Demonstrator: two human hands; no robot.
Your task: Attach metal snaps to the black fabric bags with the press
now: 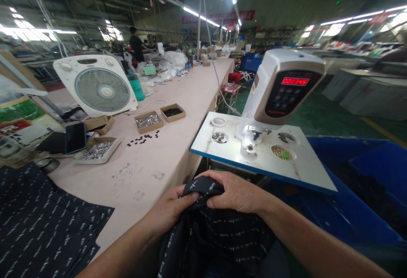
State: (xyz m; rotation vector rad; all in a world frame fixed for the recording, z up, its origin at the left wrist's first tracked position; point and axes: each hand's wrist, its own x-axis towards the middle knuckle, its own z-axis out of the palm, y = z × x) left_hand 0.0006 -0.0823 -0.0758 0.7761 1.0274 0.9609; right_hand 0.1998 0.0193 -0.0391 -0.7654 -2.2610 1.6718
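A black garment (229,235) with rows of small white print hangs in front of me, its folded upper edge held up between both hands. My left hand (173,206) pinches the left part of that edge, thumb on top. My right hand (233,193) grips the right part, with the fingers curled behind the cloth. Just beyond my hands stands a white snap-fastening machine (276,87) with a red lit display, on a white work plate (216,153) with a blue edge. The garment is apart from the machine's lower die (249,148).
On the pink-covered table (178,142) are boxes of metal fasteners (149,121), a box of black pieces (172,111), loose small parts, a phone (75,137) and a fan (101,89). More printed black cloth (41,223) lies left. A blue bin (365,210) stands right.
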